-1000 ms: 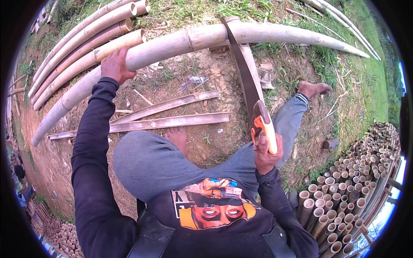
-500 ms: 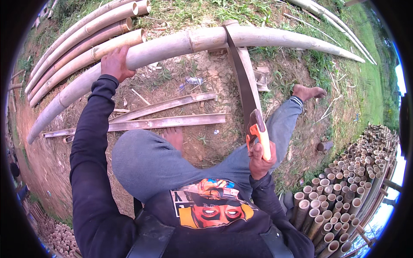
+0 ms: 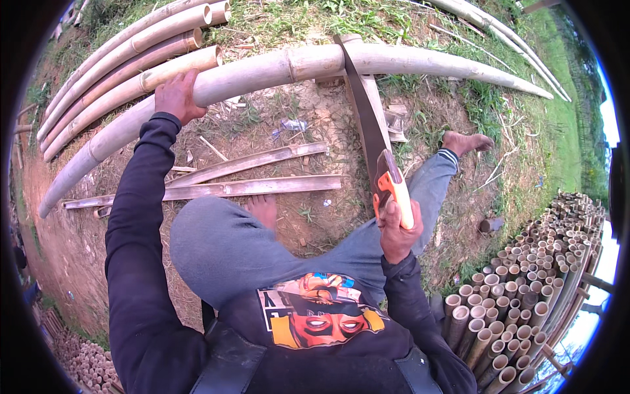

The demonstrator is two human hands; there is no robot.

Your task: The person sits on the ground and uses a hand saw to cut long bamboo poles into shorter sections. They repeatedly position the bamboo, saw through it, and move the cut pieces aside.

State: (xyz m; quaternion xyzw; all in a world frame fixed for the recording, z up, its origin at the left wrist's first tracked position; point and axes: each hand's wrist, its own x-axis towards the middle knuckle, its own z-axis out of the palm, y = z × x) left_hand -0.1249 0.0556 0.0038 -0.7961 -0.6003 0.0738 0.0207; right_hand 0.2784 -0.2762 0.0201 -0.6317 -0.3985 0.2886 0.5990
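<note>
A long pale bamboo pole (image 3: 256, 73) lies across in front of me, resting on a wooden support (image 3: 375, 98). My left hand (image 3: 178, 98) is wrapped over the pole left of its middle, pressing on it from above. The orange-and-cream handle of a handsaw (image 3: 371, 128) is in the closed grip of my right hand (image 3: 399, 231). Its dark blade runs away from me and crosses the pole just at the support, with the tip sticking out past the far side. How deep the blade sits in the bamboo I cannot make out.
Several thick bamboo poles (image 3: 141, 82) lie at the far left. Two split bamboo lengths (image 3: 256, 187) rest on the dirt by my foot. At the right stands a dense stack of upright cut bamboo (image 3: 499, 315). Thinner poles (image 3: 505, 36) lie at the far right.
The saw has slid slightly away from me across the pole, its tip showing further beyond the far side. My left hand keeps its place on the bamboo.
</note>
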